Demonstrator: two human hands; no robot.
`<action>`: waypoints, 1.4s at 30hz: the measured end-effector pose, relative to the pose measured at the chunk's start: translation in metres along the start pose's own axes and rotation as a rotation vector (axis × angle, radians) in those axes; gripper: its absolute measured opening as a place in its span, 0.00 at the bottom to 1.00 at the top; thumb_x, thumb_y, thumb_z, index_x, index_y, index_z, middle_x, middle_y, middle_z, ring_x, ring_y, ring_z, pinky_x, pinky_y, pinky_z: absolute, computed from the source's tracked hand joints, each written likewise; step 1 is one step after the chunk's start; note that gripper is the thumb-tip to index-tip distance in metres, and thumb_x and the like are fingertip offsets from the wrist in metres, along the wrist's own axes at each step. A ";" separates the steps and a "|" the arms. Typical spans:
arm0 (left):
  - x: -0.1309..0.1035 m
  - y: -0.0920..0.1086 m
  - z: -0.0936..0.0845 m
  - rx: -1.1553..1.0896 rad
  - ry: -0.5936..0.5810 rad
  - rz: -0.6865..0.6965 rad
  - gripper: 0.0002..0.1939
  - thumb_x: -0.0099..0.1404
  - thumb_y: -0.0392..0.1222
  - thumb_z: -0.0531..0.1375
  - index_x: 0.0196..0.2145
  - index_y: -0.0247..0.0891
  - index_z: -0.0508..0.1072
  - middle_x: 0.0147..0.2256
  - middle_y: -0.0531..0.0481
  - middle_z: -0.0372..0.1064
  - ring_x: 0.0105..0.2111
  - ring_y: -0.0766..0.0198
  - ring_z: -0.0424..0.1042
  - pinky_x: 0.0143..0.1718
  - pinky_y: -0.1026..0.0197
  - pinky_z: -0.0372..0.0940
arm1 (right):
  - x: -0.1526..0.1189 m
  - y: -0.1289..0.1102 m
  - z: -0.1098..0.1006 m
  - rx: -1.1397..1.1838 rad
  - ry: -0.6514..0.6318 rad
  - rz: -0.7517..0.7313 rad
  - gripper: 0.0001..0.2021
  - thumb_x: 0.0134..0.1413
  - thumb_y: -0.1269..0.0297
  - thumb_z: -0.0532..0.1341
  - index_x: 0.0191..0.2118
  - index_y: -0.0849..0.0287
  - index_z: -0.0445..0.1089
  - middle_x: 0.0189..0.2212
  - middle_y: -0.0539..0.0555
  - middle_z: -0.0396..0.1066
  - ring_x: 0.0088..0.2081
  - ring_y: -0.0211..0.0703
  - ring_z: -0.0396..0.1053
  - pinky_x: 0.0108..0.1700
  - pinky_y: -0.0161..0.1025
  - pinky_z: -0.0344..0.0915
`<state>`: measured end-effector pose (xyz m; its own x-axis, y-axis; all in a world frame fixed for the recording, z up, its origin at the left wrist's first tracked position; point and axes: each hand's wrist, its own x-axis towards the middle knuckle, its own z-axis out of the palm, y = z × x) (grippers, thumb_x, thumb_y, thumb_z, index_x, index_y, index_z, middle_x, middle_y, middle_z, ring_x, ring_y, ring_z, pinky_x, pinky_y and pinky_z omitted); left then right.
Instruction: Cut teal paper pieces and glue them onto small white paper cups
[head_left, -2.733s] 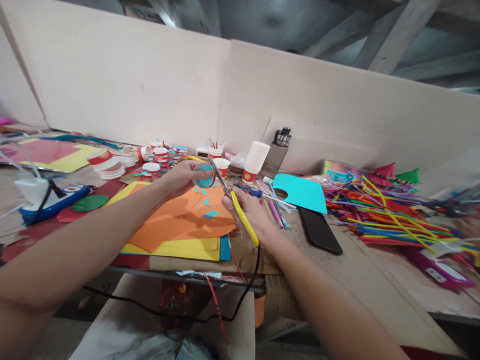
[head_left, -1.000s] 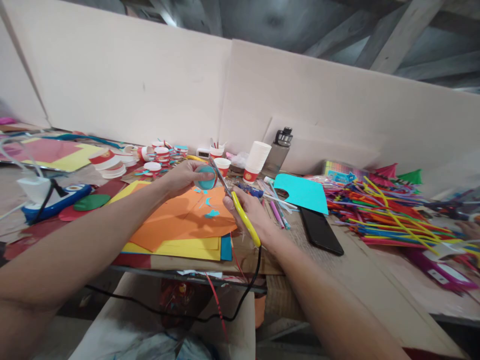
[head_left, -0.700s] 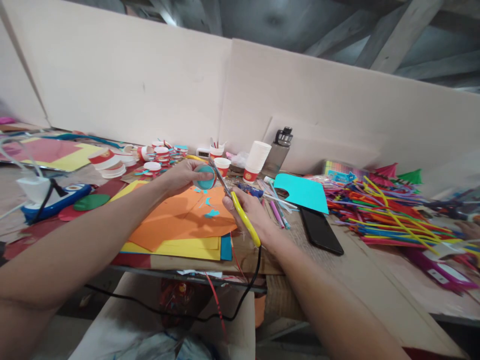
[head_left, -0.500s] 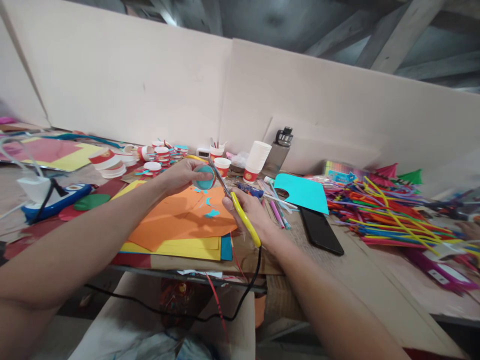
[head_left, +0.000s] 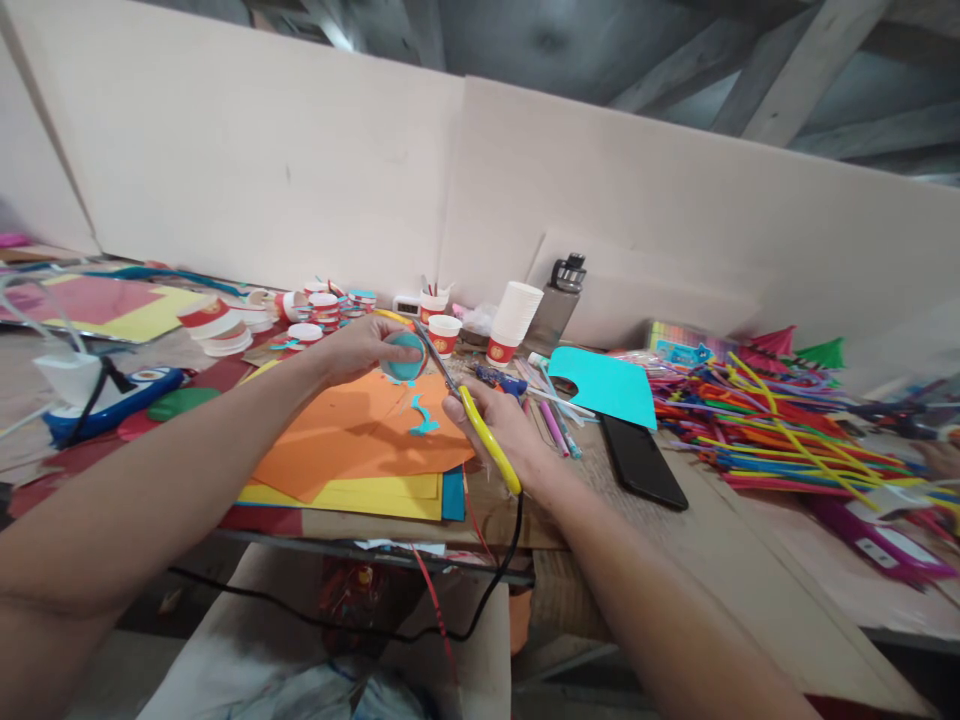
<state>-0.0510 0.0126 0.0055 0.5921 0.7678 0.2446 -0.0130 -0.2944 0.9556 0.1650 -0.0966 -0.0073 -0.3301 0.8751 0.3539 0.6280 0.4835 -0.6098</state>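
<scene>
Here, in the head view, the left hand [head_left: 351, 350] pinches a blue-faced round piece [head_left: 403, 370] above orange paper [head_left: 337, 440]; the right hand [head_left: 514, 428] grips yellow-handled scissors [head_left: 486, 436] beside it. Probably light and easily dented, it suits a rim hold

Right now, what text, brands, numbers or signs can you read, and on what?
None legible.
Stack of paper cups: gold emblem on red, too small.
Single paper cup: gold mark, too small.
White device with a dark screen: display unreadable.
Marker pack: printing too blurred.
Magenta object: marks on its pale panel, too blurred.
</scene>
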 end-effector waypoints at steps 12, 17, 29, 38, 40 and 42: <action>0.002 -0.006 -0.002 0.028 -0.024 0.040 0.11 0.53 0.45 0.68 0.27 0.32 0.77 0.25 0.48 0.71 0.23 0.68 0.66 0.26 0.64 0.57 | 0.001 0.002 0.001 0.018 -0.031 -0.019 0.18 0.63 0.46 0.51 0.32 0.57 0.58 0.26 0.46 0.57 0.29 0.36 0.54 0.30 0.35 0.50; 0.002 -0.004 -0.001 0.046 -0.018 0.029 0.12 0.52 0.46 0.68 0.26 0.33 0.77 0.23 0.49 0.70 0.22 0.68 0.65 0.24 0.64 0.57 | 0.001 0.004 0.002 0.007 -0.015 -0.017 0.20 0.62 0.45 0.51 0.29 0.57 0.56 0.25 0.46 0.55 0.28 0.35 0.53 0.30 0.35 0.49; 0.000 -0.001 0.001 0.039 0.000 0.032 0.10 0.50 0.44 0.68 0.25 0.33 0.77 0.24 0.48 0.71 0.22 0.68 0.66 0.25 0.64 0.57 | 0.000 -0.001 -0.001 0.063 -0.040 -0.003 0.18 0.62 0.48 0.53 0.29 0.57 0.57 0.26 0.46 0.57 0.28 0.35 0.54 0.30 0.35 0.49; 0.000 -0.003 0.000 0.054 -0.001 0.031 0.11 0.51 0.45 0.68 0.26 0.33 0.77 0.24 0.49 0.71 0.22 0.68 0.66 0.24 0.65 0.57 | 0.000 -0.001 -0.001 0.100 -0.039 -0.008 0.18 0.62 0.48 0.53 0.30 0.57 0.58 0.27 0.47 0.58 0.29 0.36 0.54 0.30 0.35 0.50; 0.000 -0.003 -0.001 0.058 -0.002 0.031 0.11 0.51 0.45 0.68 0.26 0.33 0.77 0.24 0.49 0.71 0.22 0.69 0.66 0.24 0.65 0.57 | -0.001 -0.001 -0.001 0.086 -0.033 -0.003 0.18 0.61 0.47 0.53 0.30 0.57 0.58 0.26 0.46 0.57 0.28 0.35 0.53 0.29 0.34 0.50; 0.001 -0.004 -0.002 0.058 -0.006 0.032 0.11 0.51 0.45 0.68 0.25 0.33 0.76 0.23 0.50 0.70 0.21 0.69 0.65 0.24 0.66 0.56 | 0.000 -0.001 -0.001 0.069 -0.027 -0.008 0.19 0.61 0.46 0.53 0.29 0.57 0.58 0.26 0.46 0.56 0.28 0.34 0.52 0.29 0.34 0.49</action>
<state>-0.0519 0.0151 0.0025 0.5967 0.7543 0.2738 0.0145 -0.3513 0.9362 0.1650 -0.0973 -0.0066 -0.3545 0.8709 0.3404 0.5752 0.4901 -0.6549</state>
